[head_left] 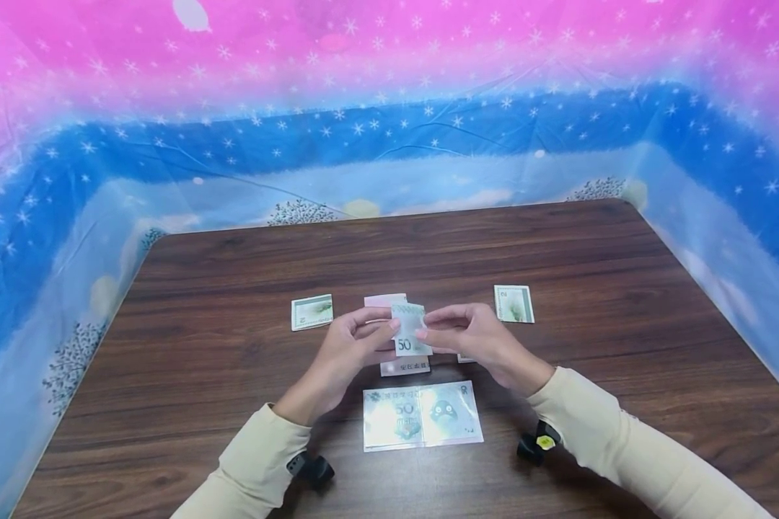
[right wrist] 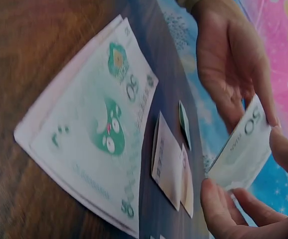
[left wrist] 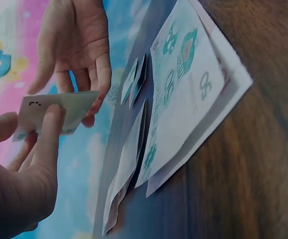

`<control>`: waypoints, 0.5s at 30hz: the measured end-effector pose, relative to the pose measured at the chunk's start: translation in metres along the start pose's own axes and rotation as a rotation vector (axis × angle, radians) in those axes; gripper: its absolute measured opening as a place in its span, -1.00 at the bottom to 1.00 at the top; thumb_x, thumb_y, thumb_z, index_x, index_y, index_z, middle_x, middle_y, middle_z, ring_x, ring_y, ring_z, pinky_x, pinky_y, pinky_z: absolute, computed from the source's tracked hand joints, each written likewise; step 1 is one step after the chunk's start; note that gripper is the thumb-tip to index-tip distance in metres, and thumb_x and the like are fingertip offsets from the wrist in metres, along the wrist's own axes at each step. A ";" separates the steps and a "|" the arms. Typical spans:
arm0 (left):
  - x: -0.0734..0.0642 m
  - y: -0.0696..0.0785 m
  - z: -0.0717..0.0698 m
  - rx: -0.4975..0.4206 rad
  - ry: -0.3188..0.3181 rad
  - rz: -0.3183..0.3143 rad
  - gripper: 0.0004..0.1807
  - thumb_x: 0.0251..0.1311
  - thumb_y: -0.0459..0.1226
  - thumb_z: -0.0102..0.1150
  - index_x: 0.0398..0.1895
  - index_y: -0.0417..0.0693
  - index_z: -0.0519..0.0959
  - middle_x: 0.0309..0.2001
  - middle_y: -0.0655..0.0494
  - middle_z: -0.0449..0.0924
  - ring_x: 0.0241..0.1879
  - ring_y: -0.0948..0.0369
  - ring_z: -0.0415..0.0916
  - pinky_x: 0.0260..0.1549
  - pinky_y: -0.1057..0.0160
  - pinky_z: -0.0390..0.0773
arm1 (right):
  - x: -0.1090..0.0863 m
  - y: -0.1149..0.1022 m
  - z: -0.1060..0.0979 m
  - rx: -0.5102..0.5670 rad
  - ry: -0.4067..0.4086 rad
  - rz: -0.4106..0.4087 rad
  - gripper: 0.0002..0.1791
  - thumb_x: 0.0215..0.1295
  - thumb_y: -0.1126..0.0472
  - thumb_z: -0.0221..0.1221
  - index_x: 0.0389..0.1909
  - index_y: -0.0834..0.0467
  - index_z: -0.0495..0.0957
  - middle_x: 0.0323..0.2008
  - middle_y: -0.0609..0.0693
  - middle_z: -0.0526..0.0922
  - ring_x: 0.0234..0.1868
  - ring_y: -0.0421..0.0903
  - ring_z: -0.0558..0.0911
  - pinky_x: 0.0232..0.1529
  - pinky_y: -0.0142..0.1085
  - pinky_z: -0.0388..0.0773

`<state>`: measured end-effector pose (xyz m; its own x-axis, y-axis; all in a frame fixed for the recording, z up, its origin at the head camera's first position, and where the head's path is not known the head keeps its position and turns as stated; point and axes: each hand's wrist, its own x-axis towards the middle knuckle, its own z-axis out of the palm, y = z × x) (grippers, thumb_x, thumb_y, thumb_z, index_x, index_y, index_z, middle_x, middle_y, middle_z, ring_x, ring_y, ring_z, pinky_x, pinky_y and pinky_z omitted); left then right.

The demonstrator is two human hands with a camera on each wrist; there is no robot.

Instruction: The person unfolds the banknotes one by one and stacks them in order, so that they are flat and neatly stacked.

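Pinches a folded banknote [head_left: 410, 331] with left hand [head_left: 357, 339] and right hand [head_left: 483, 339] above the table [head_left: 234, 404], apparently at a folding step, and probably needs to press the fold flat before setting it down.

We bring both arms in toward the folded note [head_left: 410, 346], our left forearm [head_left: 253, 454] slanting up to it from its near left, our right forearm [head_left: 630, 440] from its near right. Sleeves cover both down to the wrists, which are bare. Our left hand [head_left: 363, 339] pinches the note's left side, the left thumb [head_left: 384, 333] on its near face and fingers reaching behind it. Our right hand [head_left: 474, 339] grips at the note's right edge, palm turned inward toward it, right thumb [head_left: 438, 337] below the index finger [head_left: 444, 313] there. Our two thumb tips lie near each other across the note.
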<state>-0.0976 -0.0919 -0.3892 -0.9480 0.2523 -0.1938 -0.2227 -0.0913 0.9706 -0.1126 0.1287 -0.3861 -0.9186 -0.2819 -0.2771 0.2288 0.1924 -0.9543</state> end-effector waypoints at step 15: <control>0.001 -0.007 0.010 -0.038 -0.052 0.032 -0.62 0.34 -0.27 0.29 0.11 -0.31 0.52 0.06 -0.22 0.63 -0.02 0.06 0.67 0.00 0.07 0.66 | -0.011 -0.001 0.010 0.061 -0.112 -0.013 -0.26 0.13 0.07 0.50 0.27 0.32 0.47 0.08 0.17 0.68 0.08 0.04 0.69 0.14 -0.10 0.60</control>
<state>-0.0946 -0.0819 -0.3946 -0.9421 0.2979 -0.1539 -0.2016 -0.1363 0.9699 -0.0997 0.1216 -0.3835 -0.8807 -0.3878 -0.2720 0.2391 0.1318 -0.9620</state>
